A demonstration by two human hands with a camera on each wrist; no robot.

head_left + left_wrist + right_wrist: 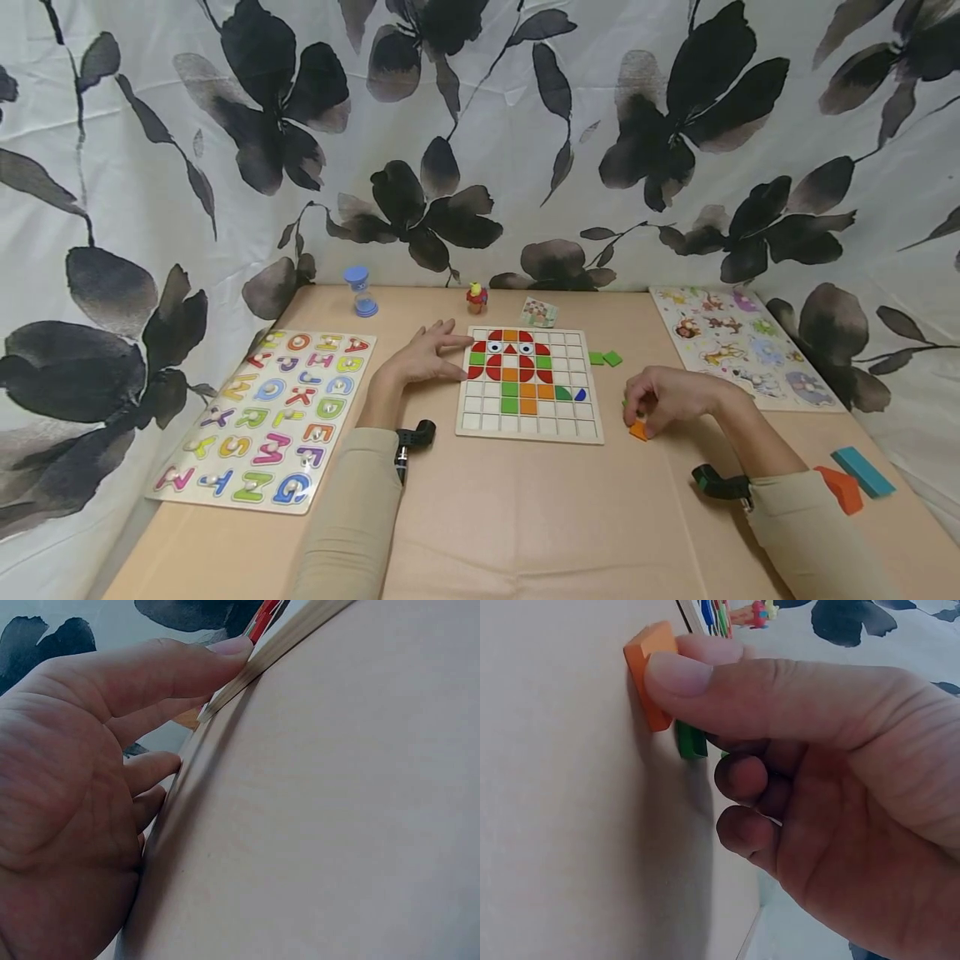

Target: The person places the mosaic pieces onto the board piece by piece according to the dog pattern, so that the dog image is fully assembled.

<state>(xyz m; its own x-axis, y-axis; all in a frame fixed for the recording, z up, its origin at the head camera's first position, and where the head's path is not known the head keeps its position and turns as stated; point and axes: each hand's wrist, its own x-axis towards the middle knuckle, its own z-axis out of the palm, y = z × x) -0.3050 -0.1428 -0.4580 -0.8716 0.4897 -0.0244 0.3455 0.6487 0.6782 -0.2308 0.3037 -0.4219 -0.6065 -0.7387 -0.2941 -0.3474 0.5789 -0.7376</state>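
A white grid board (480, 421) holds red, orange, green and blue tiles laid as a bird-like pattern with two eyes. At its left edge lies my left hand (430, 353), fingers extended, thumb and fingertips touching the rim; in the left wrist view the thumb (172, 671) meets the board's wooden side. To the right of the board, my right hand (675, 400) pinches an orange tile (651, 671) between thumb and forefinger, low over the table. A green tile (691, 740) sits just behind it, partly hidden by the fingers.
Two green tiles (612, 358) lie beside the board. A letter puzzle (281, 417) is at left, an animal puzzle (750, 346) at right. Behind stand a blue sand timer (362, 292), a small figurine (476, 298) and a picture card (539, 312). Blue (862, 472) and orange blocks (840, 490) lie near the right sleeve.
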